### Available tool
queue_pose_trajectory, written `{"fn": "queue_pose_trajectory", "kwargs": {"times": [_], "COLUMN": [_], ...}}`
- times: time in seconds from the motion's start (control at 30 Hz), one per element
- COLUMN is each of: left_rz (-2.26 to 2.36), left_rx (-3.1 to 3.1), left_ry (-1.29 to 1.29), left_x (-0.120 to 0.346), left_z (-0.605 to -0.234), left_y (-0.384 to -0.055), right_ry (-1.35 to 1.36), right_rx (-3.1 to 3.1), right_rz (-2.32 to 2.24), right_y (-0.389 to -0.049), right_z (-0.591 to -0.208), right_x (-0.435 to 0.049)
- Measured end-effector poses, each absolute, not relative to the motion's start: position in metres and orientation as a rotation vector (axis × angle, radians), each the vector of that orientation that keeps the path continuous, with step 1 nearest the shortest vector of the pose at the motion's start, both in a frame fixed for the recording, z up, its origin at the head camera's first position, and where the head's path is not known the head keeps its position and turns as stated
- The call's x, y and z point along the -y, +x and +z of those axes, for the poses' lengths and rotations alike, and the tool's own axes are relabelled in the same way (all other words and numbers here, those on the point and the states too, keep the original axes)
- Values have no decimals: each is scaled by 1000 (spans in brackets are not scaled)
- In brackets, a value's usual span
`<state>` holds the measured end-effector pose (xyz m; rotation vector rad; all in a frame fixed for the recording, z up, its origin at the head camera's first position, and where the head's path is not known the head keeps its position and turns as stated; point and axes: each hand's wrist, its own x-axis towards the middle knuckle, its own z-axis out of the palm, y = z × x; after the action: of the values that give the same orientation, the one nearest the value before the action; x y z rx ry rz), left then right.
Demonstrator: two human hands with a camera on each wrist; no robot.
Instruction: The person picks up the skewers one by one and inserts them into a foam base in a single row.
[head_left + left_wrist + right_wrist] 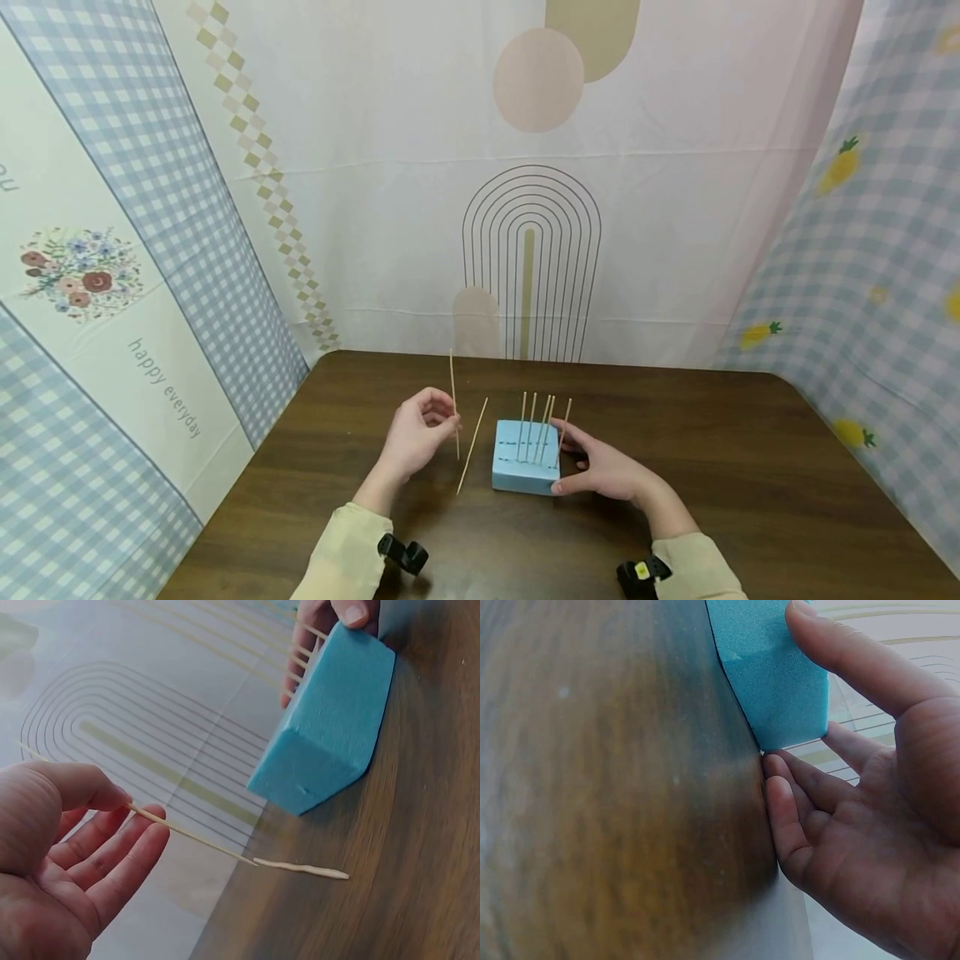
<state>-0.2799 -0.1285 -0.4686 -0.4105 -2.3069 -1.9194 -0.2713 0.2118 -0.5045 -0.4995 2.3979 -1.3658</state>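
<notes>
My left hand (416, 435) pinches a thin bamboo stick (453, 385) between thumb and index finger. The stick stands nearly upright, its lower end just above the table. In the left wrist view, the other fingers (124, 866) lie loosely extended beside it. A light blue foam block (525, 480) rests on the table, with several upright sticks (535, 417) stuck in its top. My right hand (600, 468) grips the block's right side, thumb at the front corner and index finger at the back. The right wrist view shows the block's side (776, 694); its sticks are hidden there.
A loose bamboo stick (472, 447) lies on the brown wooden table (300, 508) between the left hand and the block. Behind the table hangs a patterned cloth (390, 217); checked cloths (810, 333) hang at both sides.
</notes>
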Motion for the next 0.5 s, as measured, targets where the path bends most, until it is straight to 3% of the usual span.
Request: {"fn": "queue_pose_trajectory", "kwargs": {"times": [0.5], "left_rz": [-1901], "left_rx": [2230], "left_ry": [-535], "left_x": [110], "left_z": [-460], "left_y": [-269], "right_ry": [-504], "right_rx": [-2392], "right_rz": [-1372], "right_y": [-271], "right_z": [-504], "right_x": [-212]}}
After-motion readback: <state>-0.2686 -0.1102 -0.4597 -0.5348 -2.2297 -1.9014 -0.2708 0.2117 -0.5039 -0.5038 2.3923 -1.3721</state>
